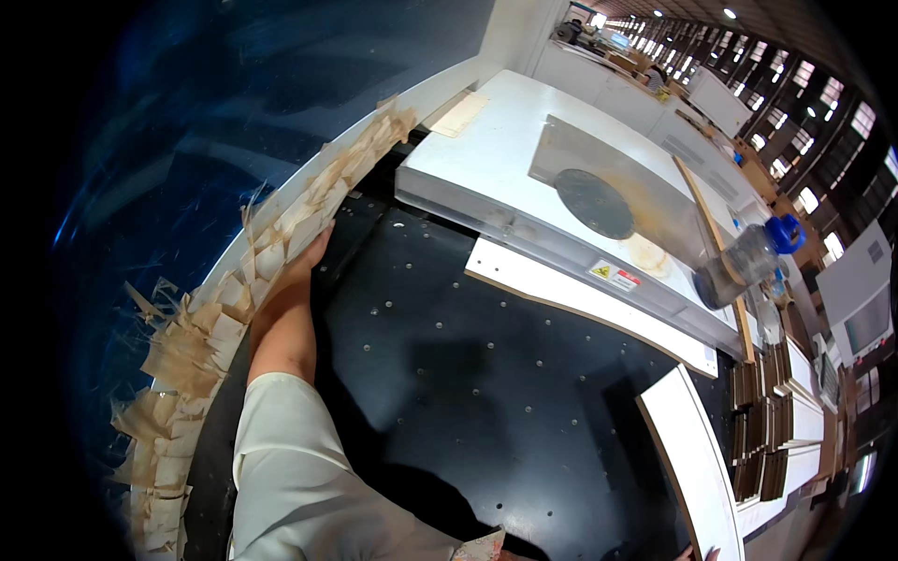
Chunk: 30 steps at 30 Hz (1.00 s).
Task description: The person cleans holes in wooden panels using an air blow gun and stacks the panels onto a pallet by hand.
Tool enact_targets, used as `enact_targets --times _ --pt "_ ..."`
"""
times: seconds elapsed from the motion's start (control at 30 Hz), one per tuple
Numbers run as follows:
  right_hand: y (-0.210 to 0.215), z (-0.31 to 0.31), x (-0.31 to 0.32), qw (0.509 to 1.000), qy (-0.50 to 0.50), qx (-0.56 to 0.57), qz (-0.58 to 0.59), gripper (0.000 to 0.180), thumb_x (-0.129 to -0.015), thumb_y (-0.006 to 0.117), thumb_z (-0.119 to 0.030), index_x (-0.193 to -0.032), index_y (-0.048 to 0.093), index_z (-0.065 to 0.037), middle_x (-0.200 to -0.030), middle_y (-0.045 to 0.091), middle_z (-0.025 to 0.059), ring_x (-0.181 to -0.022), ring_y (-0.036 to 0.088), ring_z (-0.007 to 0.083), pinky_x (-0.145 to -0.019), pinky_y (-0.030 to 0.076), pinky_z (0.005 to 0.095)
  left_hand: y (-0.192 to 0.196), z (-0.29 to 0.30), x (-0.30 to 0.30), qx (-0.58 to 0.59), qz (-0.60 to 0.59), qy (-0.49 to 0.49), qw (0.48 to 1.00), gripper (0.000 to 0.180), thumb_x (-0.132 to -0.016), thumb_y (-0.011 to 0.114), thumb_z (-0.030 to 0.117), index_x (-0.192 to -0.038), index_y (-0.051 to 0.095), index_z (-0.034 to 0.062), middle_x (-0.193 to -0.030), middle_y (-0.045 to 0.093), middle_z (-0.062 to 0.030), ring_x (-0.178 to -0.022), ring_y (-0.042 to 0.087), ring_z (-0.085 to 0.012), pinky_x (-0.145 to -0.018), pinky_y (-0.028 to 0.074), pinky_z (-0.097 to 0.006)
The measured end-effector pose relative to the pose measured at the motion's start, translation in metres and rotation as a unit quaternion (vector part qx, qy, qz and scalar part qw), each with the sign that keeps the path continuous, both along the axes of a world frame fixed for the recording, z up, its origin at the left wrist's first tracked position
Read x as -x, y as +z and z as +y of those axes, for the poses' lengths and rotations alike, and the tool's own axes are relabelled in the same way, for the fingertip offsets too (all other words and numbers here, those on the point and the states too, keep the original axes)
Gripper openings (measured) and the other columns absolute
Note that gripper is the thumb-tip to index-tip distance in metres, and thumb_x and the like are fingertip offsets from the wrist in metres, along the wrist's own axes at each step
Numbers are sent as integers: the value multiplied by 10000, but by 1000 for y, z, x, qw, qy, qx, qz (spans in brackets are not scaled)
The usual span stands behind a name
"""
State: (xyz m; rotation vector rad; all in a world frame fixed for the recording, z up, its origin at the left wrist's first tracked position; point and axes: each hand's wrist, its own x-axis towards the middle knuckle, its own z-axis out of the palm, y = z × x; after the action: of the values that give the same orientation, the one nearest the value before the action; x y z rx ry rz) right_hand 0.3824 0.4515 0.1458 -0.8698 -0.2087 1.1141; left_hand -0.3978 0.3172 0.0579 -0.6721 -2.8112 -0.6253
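My left hand (321, 247) reaches forward, at the far end of my pale-sleeved arm, beside a white edge covered with torn brown tape strips (210, 341). Its fingers are mostly hidden there, so their grip does not show. At the bottom right, only fingertips of my right hand (700, 554) show, around the lower end of a narrow white board (692, 453). This board stands tilted over the black tabletop (468, 421), which has rows of small pale studs. Another white strip (580, 304) lies along the machine's base.
A white machine housing (468, 173) stands across the far side, carrying a grey plate (627, 178), a wooden strip (703, 210) and a blue-lidded bottle (744, 266). Stacked boards (776, 430) are at right. A glossy dark blue surface (309, 84) fills the left.
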Motion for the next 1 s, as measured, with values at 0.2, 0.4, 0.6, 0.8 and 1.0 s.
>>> enact_targets --times 0.2,0.4,0.6,0.8,1.0 --pt "-55 27 -55 998 38 33 -29 472 -802 594 -184 -1187 478 63 -1200 518 195 -1130 464 301 -939 404 461 -11 -13 -45 77 141 -21 987 563 -850 490 468 -1150 533 -6 -1211 514 -188 -1145 456 -348 -966 362 -413" --pt "-31 29 -10 992 107 -10 59 391 -873 585 -156 -1169 490 80 -1139 583 176 -1030 572 245 -899 476 336 68 75 -286 76 0 -379 922 684 -731 644 439 -1218 459 -5 -1105 540 -166 -1028 523 -311 -844 420 -447" --pt "-34 23 -31 975 175 -87 102 378 -900 534 -137 -1196 461 85 -1184 556 185 -1077 549 263 -927 458 364 49 133 -253 100 101 -264 954 689 -812 562 431 -1317 366 6 -1395 334 -161 -1318 275 -287 -1033 266 -500" --pt "-42 14 -52 958 209 -126 149 396 -908 514 -142 -1218 437 92 -1233 521 190 -1126 518 264 -976 413 392 22 159 -211 160 -10 -196 968 612 -860 497 446 -1350 349 111 -1434 295 -83 -1347 222 -265 -1053 212 -552" --pt "-34 12 -51 981 128 -87 118 455 -901 514 -137 -1275 372 80 -1299 455 189 -1192 444 283 -1036 337 414 22 153 -220 182 61 -233 953 585 -870 484 447 -1328 378 98 -1405 330 -101 -1322 269 -299 -1035 215 -586"
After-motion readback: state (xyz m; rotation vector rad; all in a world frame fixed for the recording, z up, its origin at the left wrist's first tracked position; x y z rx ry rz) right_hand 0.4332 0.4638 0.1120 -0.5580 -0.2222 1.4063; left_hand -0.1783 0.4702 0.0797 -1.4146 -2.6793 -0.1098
